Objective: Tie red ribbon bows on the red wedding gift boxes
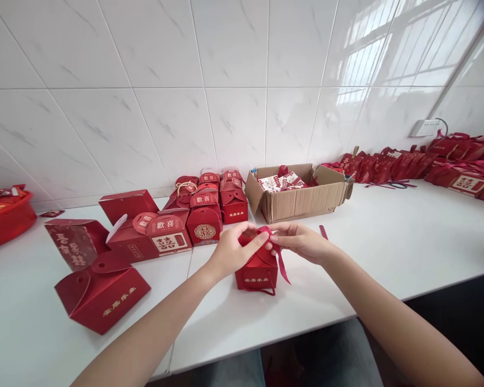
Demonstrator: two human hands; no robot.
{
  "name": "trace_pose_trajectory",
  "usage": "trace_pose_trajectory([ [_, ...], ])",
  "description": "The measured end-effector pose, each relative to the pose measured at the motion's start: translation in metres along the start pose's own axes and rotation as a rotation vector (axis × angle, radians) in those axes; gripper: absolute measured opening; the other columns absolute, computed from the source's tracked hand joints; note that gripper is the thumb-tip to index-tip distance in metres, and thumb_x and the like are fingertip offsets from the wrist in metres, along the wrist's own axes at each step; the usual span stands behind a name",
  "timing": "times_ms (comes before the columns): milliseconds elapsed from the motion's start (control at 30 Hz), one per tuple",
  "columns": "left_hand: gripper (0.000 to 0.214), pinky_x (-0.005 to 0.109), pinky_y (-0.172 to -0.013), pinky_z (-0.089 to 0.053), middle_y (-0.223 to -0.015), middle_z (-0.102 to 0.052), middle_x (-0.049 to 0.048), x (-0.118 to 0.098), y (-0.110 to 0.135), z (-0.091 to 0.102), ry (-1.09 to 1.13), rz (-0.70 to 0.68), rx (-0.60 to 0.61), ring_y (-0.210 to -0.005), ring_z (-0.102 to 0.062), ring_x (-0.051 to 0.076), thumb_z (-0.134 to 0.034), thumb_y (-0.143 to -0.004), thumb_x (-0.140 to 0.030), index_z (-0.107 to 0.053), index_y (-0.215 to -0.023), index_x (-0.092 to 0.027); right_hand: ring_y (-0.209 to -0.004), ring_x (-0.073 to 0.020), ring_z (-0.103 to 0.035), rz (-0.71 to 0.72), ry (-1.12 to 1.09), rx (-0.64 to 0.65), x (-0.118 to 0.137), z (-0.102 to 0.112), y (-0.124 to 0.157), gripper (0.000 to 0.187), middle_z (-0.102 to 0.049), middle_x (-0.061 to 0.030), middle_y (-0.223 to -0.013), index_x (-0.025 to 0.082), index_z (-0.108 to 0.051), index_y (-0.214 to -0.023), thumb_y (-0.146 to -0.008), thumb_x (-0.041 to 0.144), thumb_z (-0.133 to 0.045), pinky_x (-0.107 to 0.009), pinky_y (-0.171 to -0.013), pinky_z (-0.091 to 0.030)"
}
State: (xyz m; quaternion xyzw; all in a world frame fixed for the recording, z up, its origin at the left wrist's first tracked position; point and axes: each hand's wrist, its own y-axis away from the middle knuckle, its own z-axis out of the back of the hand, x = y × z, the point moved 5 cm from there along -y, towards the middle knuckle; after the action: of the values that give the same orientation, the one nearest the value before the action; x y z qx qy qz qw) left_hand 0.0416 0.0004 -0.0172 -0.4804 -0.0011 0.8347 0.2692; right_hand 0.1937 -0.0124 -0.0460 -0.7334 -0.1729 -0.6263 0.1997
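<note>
A small red gift box (256, 273) with gold characters stands upright on the white table in front of me. Its top flaps are folded together, and a twisted red cord hangs at its lower front. My left hand (239, 248) is closed at the top of the box, thumb and fingers pinching a red ribbon (281, 264). From the right, my right hand (300, 240) pinches the same ribbon close to the left fingertips. One ribbon tail dangles down the box's right side. The fingers partly cover the ribbon's loop.
Left of me, an open red box (105, 293) stands before several closed red boxes (205, 217). A cardboard carton (302, 203) holds printed packets behind my hands. A red basket (8, 220) is far left. Red bags (391, 165) line the wall at right, near a power strip (425, 128).
</note>
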Motion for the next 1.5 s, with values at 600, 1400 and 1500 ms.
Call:
trace_pose_trajectory([
  [600, 0.030, 0.033, -0.083, -0.044, -0.098, -0.060, 0.0057, 0.046, 0.012, 0.022, 0.043, 0.202, -0.116, -0.094, -0.056, 0.020, -0.054, -0.081, -0.048, -0.054, -0.090, -0.019, -0.079, -0.0177, -0.064, -0.073, 0.282, -0.258, -0.003, -0.014, -0.005, 0.026, -0.069, -0.0046, -0.090, 0.019, -0.069, -0.085, -0.074, 0.042, -0.069, -0.029, -0.071, -0.049],
  [1400, 0.037, 0.024, -0.053, -0.033, -0.057, -0.047, -0.0032, 0.038, 0.021, 0.022, 0.030, 0.232, 0.028, -0.055, -0.043, 0.011, -0.062, -0.073, -0.049, -0.051, -0.061, -0.017, -0.058, -0.0115, -0.059, -0.184, 0.262, -0.404, -0.004, -0.018, -0.012, 0.014, -0.070, -0.0055, -0.075, 0.016, -0.061, -0.080, -0.076, 0.029, -0.065, -0.020, -0.046, -0.038],
  [1500, 0.041, 0.024, -0.047, -0.029, -0.049, -0.043, -0.0034, 0.020, 0.016, 0.027, 0.058, 0.248, 0.111, -0.047, -0.037, 0.009, -0.060, -0.075, -0.050, -0.049, -0.054, -0.016, -0.068, -0.0153, -0.063, -0.083, 0.456, -0.443, 0.000, -0.021, -0.015, 0.008, -0.070, -0.0057, -0.073, 0.015, -0.066, -0.072, -0.074, 0.022, -0.062, -0.024, -0.059, -0.045],
])
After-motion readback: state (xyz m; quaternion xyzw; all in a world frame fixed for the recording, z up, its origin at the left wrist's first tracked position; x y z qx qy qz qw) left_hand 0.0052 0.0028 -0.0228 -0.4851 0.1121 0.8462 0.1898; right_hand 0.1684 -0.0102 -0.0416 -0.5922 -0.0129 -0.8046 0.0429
